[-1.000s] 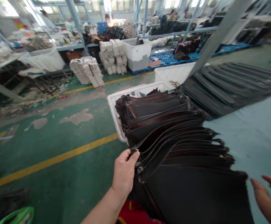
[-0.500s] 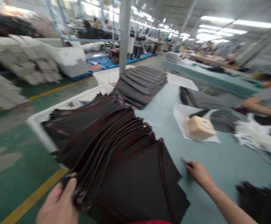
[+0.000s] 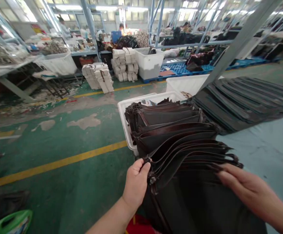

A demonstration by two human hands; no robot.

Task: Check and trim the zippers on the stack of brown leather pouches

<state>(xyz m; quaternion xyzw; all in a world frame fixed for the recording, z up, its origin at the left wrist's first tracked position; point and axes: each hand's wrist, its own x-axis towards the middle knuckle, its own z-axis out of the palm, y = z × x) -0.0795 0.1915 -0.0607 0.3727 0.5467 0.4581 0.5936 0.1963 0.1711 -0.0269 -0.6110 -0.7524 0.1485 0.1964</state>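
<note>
A fanned row of dark panels with brown-edged trim [image 3: 180, 136] leans back in front of me, overlapping one another. My left hand [image 3: 138, 180] is closed on the left corner of one panel, thumb on top, where dark trim ends bunch up. My right hand [image 3: 241, 185] is at the panels' right side, fingers pinched together. From its fingertips a small dark pointed tool [image 3: 214, 166] sticks out toward the panel edges; its kind is too blurred to tell. The nearest panel [image 3: 200, 201] lies broad and flat below both hands.
A white bin [image 3: 125, 122] stands under the panels' left side. Behind on the right lies a stack of grey panels [image 3: 251, 97] on the light blue tabletop [image 3: 273, 149]. A slanting metal post [image 3: 239, 45] rises beyond. A green object [image 3: 14, 221] is at lower left.
My view has turned left. My right hand has moved from over the tabletop to the panels' right edges, the small tool still in it. My left hand stays on a panel corner.
</note>
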